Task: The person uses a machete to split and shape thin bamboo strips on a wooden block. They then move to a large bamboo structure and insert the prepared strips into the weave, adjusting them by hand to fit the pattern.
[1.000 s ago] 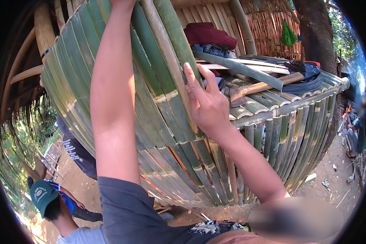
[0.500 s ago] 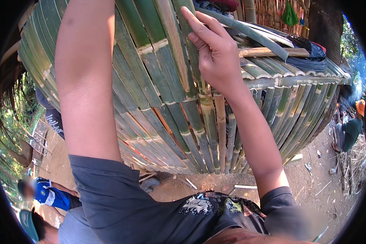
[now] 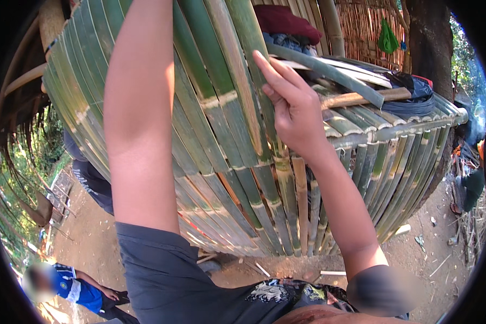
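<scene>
My left forearm [image 3: 140, 119] reaches up past the top edge, and my left hand is out of the picture. My right hand [image 3: 294, 105] rests by the edge of a green bamboo slat [image 3: 248, 40], its fingers stretched out and the fingertips touching the slat. The thumb is bent beside the index finger, and no loose thing shows in the palm. The slat belongs to a wall of split green and brown bamboo strips [image 3: 200, 146], set side by side and overlapping in rows.
Right of my hand, a bamboo platform [image 3: 362, 134] bears a wooden stick [image 3: 364, 98], a coil of dark wire [image 3: 410, 108] and loose bamboo strips [image 3: 335, 70]. A maroon cloth [image 3: 289, 24] lies behind. A person in blue [image 3: 83, 286] stands lower left. Smoke rises far right.
The whole view has shifted, so the wall and both arms sit lower and farther right. My right hand keeps its place against the slat. One person at lower left has nearly left the view.
</scene>
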Motion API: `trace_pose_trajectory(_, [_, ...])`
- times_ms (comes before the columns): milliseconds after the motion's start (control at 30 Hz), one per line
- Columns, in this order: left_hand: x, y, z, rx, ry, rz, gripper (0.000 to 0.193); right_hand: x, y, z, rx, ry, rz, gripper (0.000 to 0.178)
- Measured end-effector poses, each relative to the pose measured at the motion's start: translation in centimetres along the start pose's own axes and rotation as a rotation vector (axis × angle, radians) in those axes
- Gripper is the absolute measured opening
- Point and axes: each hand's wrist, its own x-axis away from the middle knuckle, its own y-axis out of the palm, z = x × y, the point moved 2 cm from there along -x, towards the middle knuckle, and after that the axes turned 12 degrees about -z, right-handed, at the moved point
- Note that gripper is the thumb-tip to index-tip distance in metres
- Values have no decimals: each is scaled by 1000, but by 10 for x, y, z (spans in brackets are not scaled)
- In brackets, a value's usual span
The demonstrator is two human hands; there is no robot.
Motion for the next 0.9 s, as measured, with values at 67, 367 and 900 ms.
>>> trace_pose_trajectory(67, [3, 1, 3, 31, -48, -11, 12, 5, 1, 3, -54, 35, -11, 71])
trace_pose_trajectory(367, [-1, 3, 9, -8, -12, -5, 11, 4, 3, 4, 130, 18, 8, 66])
trace_pose_trajectory(900, [1, 2, 10, 360, -229, -57, 15, 9, 2, 0, 165, 64, -18, 74])
